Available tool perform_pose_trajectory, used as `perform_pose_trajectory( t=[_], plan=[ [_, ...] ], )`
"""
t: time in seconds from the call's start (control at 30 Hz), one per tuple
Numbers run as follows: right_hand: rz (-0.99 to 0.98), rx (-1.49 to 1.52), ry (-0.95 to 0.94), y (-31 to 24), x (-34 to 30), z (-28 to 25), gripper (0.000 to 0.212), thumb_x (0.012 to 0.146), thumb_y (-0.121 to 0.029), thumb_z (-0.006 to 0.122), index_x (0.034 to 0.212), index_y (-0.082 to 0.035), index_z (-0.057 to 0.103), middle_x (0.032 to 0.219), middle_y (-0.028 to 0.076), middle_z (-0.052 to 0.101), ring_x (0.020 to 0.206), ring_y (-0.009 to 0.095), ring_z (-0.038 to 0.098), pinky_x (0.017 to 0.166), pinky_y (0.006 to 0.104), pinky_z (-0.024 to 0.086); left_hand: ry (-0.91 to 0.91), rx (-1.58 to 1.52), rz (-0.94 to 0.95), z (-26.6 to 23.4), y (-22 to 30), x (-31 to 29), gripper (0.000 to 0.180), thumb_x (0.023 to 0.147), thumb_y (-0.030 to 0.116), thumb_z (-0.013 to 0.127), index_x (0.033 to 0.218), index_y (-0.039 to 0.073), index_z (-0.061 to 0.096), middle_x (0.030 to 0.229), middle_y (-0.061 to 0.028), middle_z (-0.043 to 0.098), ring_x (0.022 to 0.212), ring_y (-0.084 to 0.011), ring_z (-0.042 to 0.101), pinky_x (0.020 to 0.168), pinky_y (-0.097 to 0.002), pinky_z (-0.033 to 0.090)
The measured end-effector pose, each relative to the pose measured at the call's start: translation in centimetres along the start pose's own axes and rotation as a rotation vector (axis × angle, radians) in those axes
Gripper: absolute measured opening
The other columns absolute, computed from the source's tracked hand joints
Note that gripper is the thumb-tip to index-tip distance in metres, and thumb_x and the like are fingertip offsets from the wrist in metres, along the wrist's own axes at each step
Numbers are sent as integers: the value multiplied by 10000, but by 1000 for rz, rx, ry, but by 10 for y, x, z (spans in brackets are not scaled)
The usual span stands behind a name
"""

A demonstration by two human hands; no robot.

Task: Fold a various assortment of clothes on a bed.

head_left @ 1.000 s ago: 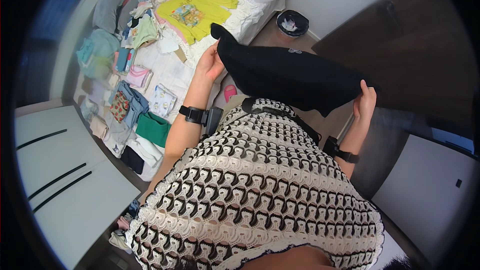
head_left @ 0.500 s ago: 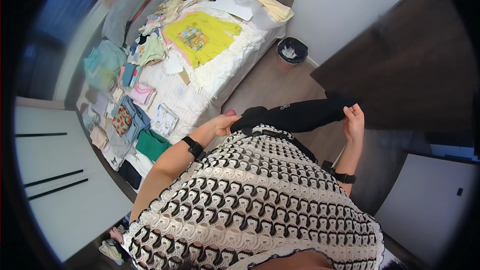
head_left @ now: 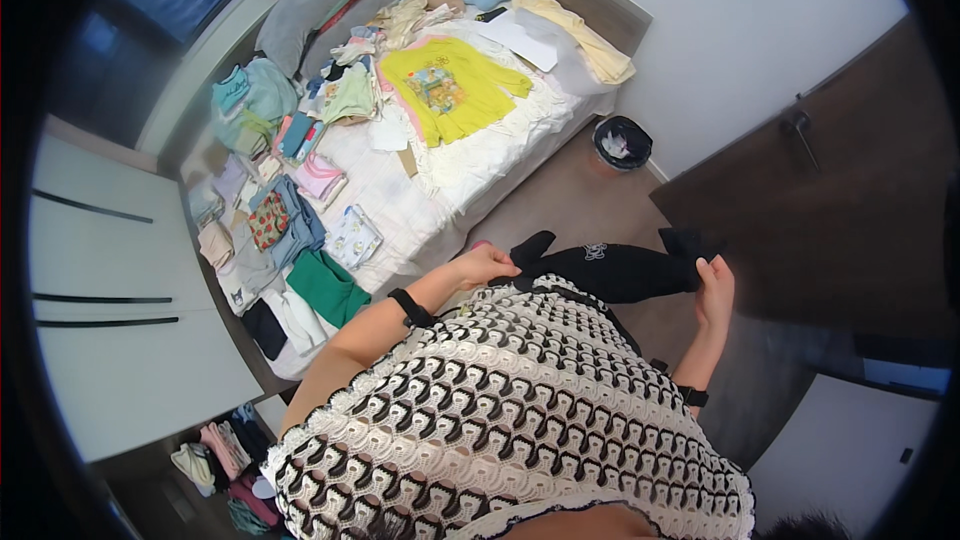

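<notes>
A black garment [head_left: 630,275] with a small white emblem is stretched sideways in the air in front of my waist. Its left end is pinched by my left hand [head_left: 488,265], its right edge by the fingers of my right hand [head_left: 713,285]. The exact kind of garment cannot be made out. Part of its lower edge is hidden behind my black-and-white crocheted top [head_left: 540,380]. Beyond my hands, a yellow long-sleeved shirt [head_left: 480,90] lies spread on the bed [head_left: 440,205].
Folded clothes, among them a green one [head_left: 328,288], line the bed's left side. A lined trash bin [head_left: 622,145] stands by the wall near the dark door [head_left: 830,160]. White cabinets [head_left: 130,360] are at left; clothes fill an open compartment below. Another white cabinet [head_left: 850,450] stands right.
The view has shifted, so the bed and bin appear farther right and lower. My right hand and the garment's right end have come down, and the emblem shows more fully.
</notes>
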State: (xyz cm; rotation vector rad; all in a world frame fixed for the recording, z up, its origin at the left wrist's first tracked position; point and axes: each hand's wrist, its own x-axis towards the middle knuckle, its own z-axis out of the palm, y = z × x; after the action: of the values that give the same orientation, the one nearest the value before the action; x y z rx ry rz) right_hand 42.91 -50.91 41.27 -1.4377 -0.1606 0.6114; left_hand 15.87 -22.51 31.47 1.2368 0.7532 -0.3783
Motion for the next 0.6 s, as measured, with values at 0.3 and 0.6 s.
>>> perform_pose_trajectory(
  t=[0.3,0.6],
  plan=[
    [-71,-68,-23,-4,0,10,232,828,-73,569,652,-103,421,564,-95,352,512,3,295,484,174,223,64,739,228,5,22,7,276,651,282,614,687,8,618,615,-177,576,553,-278,556,566,-363,444],
    [-251,-297,210,-12,14,-23,325,843,-74,557,589,-114,358,595,-101,290,563,2,241,490,186,187,265,-356,456,-55,63,11,73,813,92,465,805,85,537,741,-9,556,662,-95,507,622,-229,412]
  ],
)
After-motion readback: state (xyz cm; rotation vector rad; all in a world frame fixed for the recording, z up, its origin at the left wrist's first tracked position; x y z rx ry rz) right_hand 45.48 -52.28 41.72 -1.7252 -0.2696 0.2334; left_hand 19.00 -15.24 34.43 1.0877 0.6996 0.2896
